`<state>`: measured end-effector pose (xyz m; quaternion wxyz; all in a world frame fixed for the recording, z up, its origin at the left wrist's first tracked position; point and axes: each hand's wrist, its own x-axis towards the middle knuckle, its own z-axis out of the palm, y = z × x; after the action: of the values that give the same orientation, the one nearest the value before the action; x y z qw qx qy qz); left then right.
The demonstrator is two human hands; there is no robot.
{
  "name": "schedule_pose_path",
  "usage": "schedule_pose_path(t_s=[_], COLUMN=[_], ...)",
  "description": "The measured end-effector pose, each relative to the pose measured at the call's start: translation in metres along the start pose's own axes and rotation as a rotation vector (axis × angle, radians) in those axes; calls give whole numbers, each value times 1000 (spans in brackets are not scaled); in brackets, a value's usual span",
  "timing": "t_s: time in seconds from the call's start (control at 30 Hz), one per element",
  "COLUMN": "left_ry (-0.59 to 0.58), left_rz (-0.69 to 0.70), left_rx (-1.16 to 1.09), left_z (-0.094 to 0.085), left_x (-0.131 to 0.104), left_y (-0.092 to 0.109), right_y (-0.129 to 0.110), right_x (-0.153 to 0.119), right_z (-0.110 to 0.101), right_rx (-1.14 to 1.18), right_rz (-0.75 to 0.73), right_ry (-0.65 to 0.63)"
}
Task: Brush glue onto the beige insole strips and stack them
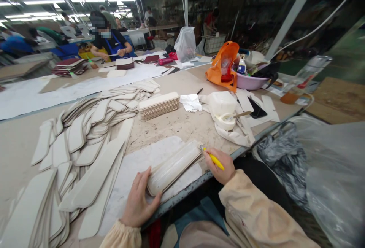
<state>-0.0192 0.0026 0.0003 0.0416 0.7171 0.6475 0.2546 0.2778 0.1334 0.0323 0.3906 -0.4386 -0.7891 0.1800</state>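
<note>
A short stack of long, round-cornered cream panels [174, 167] lies at an angle near the table's front edge, its top face shiny as if wet. My left hand [139, 198] is closed around the near left end of this stack, thumb on the front side and fingers on the far side. In my right hand [224, 164] is a brush with a yellow handle [215, 160]. Its metal-collared tip touches the stack's far right end; the bristles are too small to make out clearly. Under the stack is a white sheet [128, 177].
Many loose cream panels [76, 134] spread over the left side. Behind the stack stand a neat pile of panels [158, 107] and a white tub [224, 105] with a stick. An orange bag [224, 63] and a purple basin [251, 82] sit farther back. Another person [111, 44] works across the table.
</note>
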Motion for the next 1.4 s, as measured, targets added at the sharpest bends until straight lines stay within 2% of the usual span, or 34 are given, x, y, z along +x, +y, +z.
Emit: schedule_pose_path(t_s=[0.1, 0.2, 0.27, 0.37, 0.43, 0.5, 0.53, 0.63, 0.77, 0.93, 1.1, 1.27, 1.4], left_ry=[-22, -42, -44, 34, 134, 188, 162, 105, 7, -48, -58, 64, 246], left_rz=[-27, -52, -73, -127, -234, -401, -490, -596, -582, -525, -479, -509, -563], left_rx=[-11, -63, -114, -131, 25, 312, 474, 627, 679, 692, 650, 670, 698], left_z=[-2, -6, -10, -25, -43, -62, -72, -91, -96, -96, -100, -108, -132], left_x=[-1, -2, -1, 3, 7, 11, 13, 15, 9, 4, 4, 4, 4], left_y=[5, 15, 19, 13, -1, -23, -37, -72, -91, -95, -99, -101, -87], right_y=[-12, -19, -16, -8, -6, -8, -10, -14, -9, 3, 1, -1, -4], right_x=[-8, -14, -13, -10, -9, -9, -9, -9, -9, -10, -11, -13, -7], right_z=[11, 13, 11, 6, 1, -3, -4, -5, -4, -1, 0, 2, -2], right_rx=[67, 184, 185, 136, 130, 153, 174, 228, 261, 242, 239, 261, 315], right_rz=[-182, -255, -186, 53, 218, 301, 307, 275, 206, 128, 135, 153, 131], right_ry=[-122, -112, -15, 113, 160, 185, 194, 197, 200, 191, 190, 192, 247])
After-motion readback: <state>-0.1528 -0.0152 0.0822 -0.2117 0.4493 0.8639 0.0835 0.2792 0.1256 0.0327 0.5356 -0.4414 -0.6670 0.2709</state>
